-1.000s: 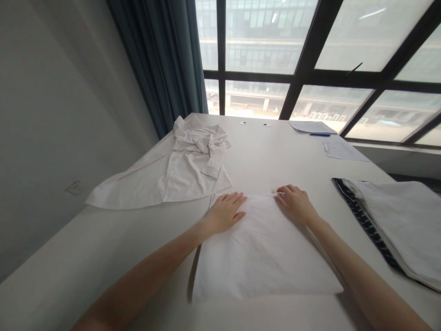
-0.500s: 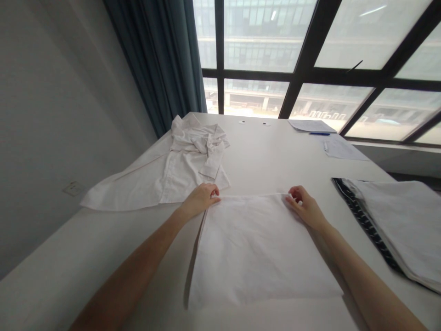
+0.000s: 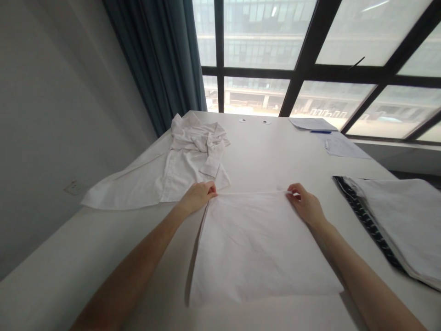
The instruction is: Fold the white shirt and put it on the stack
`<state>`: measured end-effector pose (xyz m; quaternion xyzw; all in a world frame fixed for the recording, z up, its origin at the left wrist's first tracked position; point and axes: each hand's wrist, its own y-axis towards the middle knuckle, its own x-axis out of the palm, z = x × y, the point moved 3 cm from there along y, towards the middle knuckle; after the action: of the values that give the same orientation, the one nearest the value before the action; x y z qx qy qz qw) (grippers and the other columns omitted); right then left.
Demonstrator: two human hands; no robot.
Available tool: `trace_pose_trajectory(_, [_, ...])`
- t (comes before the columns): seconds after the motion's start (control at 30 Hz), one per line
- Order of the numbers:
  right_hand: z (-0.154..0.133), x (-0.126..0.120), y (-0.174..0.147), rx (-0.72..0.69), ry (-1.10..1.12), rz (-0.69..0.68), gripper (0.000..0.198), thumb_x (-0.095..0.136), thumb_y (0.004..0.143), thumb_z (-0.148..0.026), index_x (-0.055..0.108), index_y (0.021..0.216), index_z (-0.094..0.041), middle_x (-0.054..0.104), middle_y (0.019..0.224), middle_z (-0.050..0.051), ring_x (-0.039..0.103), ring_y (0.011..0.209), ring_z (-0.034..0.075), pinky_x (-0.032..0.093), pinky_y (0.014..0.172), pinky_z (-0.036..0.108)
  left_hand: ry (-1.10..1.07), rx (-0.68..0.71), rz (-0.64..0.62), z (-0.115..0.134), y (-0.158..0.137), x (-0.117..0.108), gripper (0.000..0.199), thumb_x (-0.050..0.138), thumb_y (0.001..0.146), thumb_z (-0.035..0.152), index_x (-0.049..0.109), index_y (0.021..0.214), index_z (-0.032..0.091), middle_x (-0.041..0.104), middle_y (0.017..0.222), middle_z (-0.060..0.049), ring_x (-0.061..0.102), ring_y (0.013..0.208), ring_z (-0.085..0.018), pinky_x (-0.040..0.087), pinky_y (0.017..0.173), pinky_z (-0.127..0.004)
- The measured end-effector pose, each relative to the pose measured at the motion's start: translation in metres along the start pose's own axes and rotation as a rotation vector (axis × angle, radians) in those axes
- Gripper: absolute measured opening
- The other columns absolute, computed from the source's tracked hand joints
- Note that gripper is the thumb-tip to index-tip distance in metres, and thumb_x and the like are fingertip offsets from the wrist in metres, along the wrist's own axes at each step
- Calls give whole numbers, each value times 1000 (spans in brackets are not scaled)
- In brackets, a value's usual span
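Cloth (image 3: 265, 248) lay on the table (image 3: 262, 158), its far corners pinched by the left hand (image 3: 197, 196) and the right hand (image 3: 308, 205).

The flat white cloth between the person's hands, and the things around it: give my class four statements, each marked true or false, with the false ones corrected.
1. The person's left hand pinches a far corner of the flat white cloth. True.
2. The person's right hand is lifted clear of that cloth. False: it pinches the far right corner.
3. A slim blue pen lies near white paper sheets. True.
4. The crumpled white cloth garment lies on the right side of the smooth white table. False: it lies on the left side.
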<state>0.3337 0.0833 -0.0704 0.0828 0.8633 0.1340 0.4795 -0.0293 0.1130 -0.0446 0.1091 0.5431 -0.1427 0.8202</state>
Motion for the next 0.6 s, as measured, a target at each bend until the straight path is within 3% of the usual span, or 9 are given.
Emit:
trace_pose_trajectory(0.13, [1,3,-1,58,97,12,23,52,83,-44,58,93,-24,68,78,1,65,64,17,46,60,27,167,-6,-27,4,1,1,8,64,85,26,63,84,18,64,81,-3,60,81,-19,42,74,-28])
trace_pose_trajectory(0.23, [3,6,-1,74,178,-2,28,54,82,-47,59,96,-22,67,77,1,63,63,16,49,62,28,295,10,36,21,-5,-3,8,63,85,21,62,93,17,61,97,-7,57,96,-23,43,83,-33])
trace_pose_trajectory(0.33, [2,3,2,28,190,19,35,53,84,-48,58,104,-20,65,95,7,63,70,18,52,67,33,313,86,94,54,-20,0,19,59,88,19,59,106,16,57,108,-9,54,103,-23,43,89,-34])
trace_pose_trajectory(0.4, [-5,-4,3,-73,123,28,39,50,87,-47,56,113,-19,59,113,13,64,85,21,53,78,39,269,197,50,80,-34,12,26,57,90,25,57,115,17,57,114,-10,54,108,-22,43,93,-34])
trace_pose_trajectory(0.5, [-28,-11,-4,-275,-14,-124,39,47,91,-43,53,123,-21,53,125,14,58,109,26,46,95,46,269,327,-40,107,-55,38,50,52,91,44,46,133,17,47,137,-15,43,128,-29,36,104,-44])
trace_pose_trajectory(0.6, [-55,-7,-25,-390,-81,-368,41,46,93,-38,48,130,-23,51,134,13,51,121,25,43,101,45,303,336,-45,108,-64,60,65,38,93,56,32,145,18,29,152,-17,24,140,-35,25,109,-57])
